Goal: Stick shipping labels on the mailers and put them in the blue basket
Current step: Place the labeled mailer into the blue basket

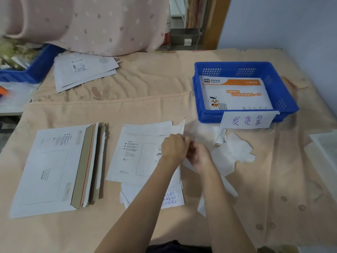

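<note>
At the far left edge a second blue crate point(39, 67) sits partly out of view, holding crumpled yellowish material too blurred to name; beside it, toward the back, a loose pile of white mailers point(85, 72) lies fanned on the cloth, the top one showing a printed label; behind these hangs a pink fabric point(94, 24) with pale and dark spots, draped down to the surface; the whole work surface is covered by a peach-coloured cloth point(145, 84), rumpled in soft ridges and stitched with a leaf motif; nearer, at the left, a stack of flat cardboard mailers point(54, 168) lies with its open brown flaps turned toward the centre; just right of it one white mailer point(135, 154) lies flat over other sheets, one with blue handwriting; over its right edge the left hand point(173, 147) and the right hand point(198, 156) meet, fingers curled close together and pinching a thin white sheet, seemingly a label point(188, 164), though the fingertips are blurred; to their right lie crumpled white backing papers point(235, 152); beyond them, well apart from the hands, the blue basket point(288, 99) stands on the cloth with an orange-and-white courier mailer point(235, 94) lying flat inside and a handwritten paper tag point(247, 120) on its front wall; behind it rise a pale blue wall point(282, 22) and a wooden door frame point(213, 22).
</note>
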The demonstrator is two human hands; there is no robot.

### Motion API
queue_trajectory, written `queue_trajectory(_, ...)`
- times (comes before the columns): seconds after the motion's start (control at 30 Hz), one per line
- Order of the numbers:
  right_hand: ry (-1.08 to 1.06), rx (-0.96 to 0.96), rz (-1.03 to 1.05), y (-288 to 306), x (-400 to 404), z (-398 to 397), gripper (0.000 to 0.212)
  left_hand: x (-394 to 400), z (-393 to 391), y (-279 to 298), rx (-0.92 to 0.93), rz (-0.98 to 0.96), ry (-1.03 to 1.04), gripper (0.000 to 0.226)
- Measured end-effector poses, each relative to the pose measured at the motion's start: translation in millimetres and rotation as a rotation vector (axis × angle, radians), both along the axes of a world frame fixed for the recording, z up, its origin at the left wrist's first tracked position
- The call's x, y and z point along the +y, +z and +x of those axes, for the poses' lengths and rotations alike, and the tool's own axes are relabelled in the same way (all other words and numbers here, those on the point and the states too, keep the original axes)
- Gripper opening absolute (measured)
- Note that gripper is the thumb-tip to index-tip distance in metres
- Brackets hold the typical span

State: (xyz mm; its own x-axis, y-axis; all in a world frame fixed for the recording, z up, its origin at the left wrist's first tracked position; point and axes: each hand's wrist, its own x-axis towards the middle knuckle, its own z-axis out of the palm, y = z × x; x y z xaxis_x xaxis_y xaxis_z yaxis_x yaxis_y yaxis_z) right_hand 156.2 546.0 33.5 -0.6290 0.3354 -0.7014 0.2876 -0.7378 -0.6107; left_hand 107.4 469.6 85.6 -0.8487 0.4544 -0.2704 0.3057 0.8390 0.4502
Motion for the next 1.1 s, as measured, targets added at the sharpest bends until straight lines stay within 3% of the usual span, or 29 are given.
queue_trajectory(0.1,0.048,0.001,0.053,-0.6,-3.4,-5.0,0.025,2.6,-2.0,34.4,0.137,-0.048,-0.002,0.035)
queue_trajectory(0.23,0.179,-0.156,0.174,-6.3,-12.7,-7.4,0.024,2.8,-9.3,78.7,0.157,0.138,0.147,0.031)
queue_trajectory(0.37,0.332,-0.235,0.253,-5.7,-23.2,-10.4,0.03,-9.0,-21.3,121.9,0.056,0.392,0.178,0.045)
queue_trajectory(0.5,0.34,-0.244,0.229,-2.2,-20.4,-16.2,0.058,-31.3,-38.0,147.5,-0.14,0.637,0.262,0.029)
queue_trajectory(0.7,0.315,-0.254,0.187,-3.3,0.7,-7.4,0.075,-54.3,-49.3,150.0,-0.357,0.865,0.463,0.02)
queue_trajectory(0.87,0.132,-0.339,0.363,9.5,23.2,4.2,0.048,-86.6,-71.0,116.5,-0.41,0.885,0.502,0.018)
queue_trajectory(0.97,0.094,-0.417,0.534,4.4,47.2,12.1,0.067,-110.3,-80.4,84.7,-0.485,0.738,0.499,0.028)
queue_trajectory(1.1,0.038,-0.458,0.668,16.7,60.5,23.8,0.046,-121.7,-77.1,45.6,-0.471,0.545,0.569,0.024)
